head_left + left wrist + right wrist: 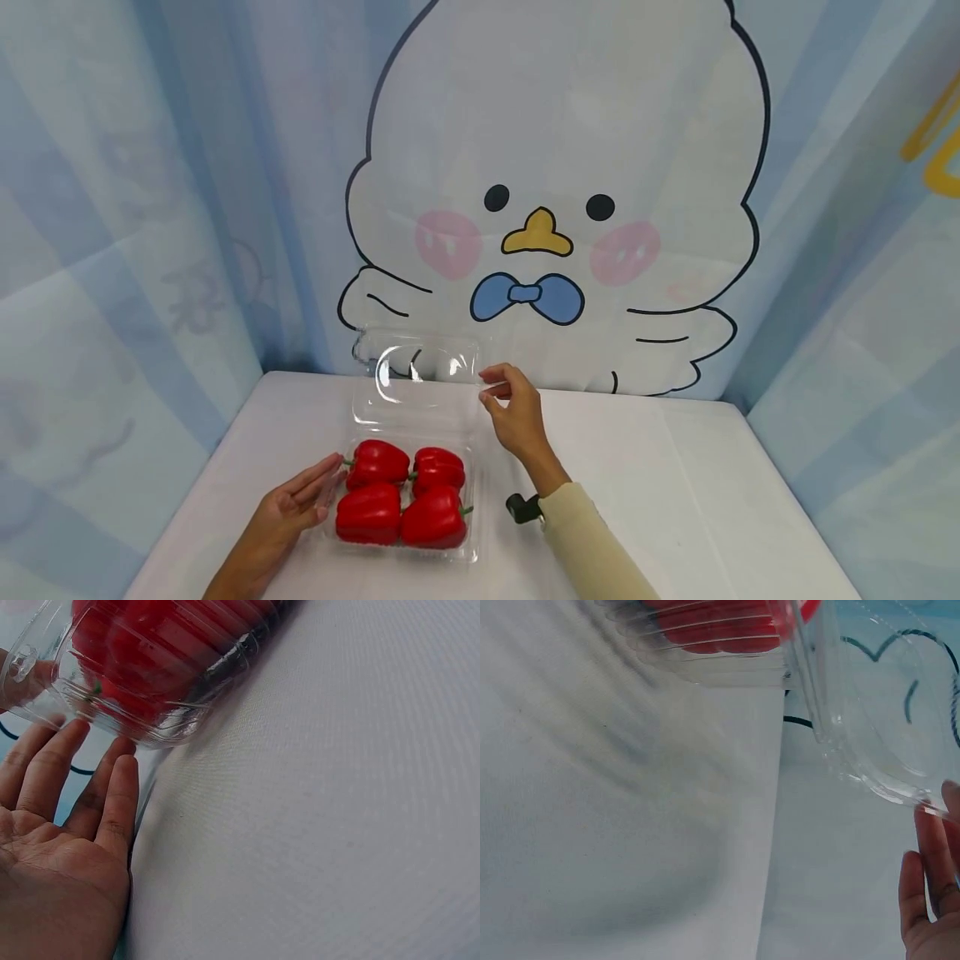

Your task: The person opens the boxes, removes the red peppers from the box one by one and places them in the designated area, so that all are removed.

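A clear plastic box sits on the white table, a little left of the middle, with four red peppers lying in it, two behind and two in front. Its lid is raised at the back, see-through enough that the cloth behind shows in it. The left hand has its fingers extended and slightly spread, their tips touching the box's left side. The right hand pinches the right edge of the lid between thumb and fingers (the right wrist view cuts off part of this hand). A pale sleeve covers the right forearm. Behind the table hangs a blue and white curtain with a cartoon bird wearing a blue bow tie.
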Demonstrator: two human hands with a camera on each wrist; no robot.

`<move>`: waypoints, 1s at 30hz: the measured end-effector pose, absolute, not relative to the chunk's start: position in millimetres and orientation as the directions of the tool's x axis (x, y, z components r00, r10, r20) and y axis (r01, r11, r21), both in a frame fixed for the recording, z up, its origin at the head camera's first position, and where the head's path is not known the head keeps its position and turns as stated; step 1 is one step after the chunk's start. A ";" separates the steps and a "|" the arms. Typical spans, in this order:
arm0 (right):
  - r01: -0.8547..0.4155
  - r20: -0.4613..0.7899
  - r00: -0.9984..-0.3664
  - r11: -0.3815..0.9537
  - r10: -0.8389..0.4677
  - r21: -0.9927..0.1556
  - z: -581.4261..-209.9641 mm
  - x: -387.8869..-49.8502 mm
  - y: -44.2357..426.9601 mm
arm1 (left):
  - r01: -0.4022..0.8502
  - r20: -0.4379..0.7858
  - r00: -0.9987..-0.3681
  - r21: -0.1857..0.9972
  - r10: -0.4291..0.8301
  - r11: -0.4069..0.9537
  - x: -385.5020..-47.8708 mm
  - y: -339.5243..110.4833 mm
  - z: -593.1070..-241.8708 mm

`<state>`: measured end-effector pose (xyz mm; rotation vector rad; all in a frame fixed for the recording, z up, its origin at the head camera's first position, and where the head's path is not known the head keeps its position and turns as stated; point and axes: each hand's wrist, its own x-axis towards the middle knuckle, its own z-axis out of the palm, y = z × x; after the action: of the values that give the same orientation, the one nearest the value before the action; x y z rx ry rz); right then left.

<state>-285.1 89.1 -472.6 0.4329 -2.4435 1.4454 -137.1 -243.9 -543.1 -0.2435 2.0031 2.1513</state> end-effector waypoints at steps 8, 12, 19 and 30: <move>-0.294 0.257 -0.956 0.501 -0.144 -0.814 -489.1 -289.8 90.6 | -0.234 -0.231 -0.972 0.968 0.043 -0.089 -135.3 -244.7 -544.5; -0.282 0.229 -0.959 0.511 -0.167 -0.812 -496.0 -292.0 92.6 | -0.242 -0.240 -0.970 0.966 0.035 -0.088 -135.8 -244.4 -544.2; -0.242 0.174 -0.969 0.543 -0.175 -0.804 -505.3 -295.6 93.7 | -0.250 -0.248 -0.968 0.963 0.034 -0.099 -135.7 -243.7 -543.5; -0.158 0.035 -0.975 0.571 -0.220 -0.805 -516.3 -301.6 98.7 | -0.255 -0.254 -0.967 0.961 0.031 -0.103 -136.5 -244.1 -545.2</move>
<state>-301.6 98.7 -516.3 0.3425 -2.8451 1.4473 -136.5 -244.1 -545.2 -0.2505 1.9616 2.1850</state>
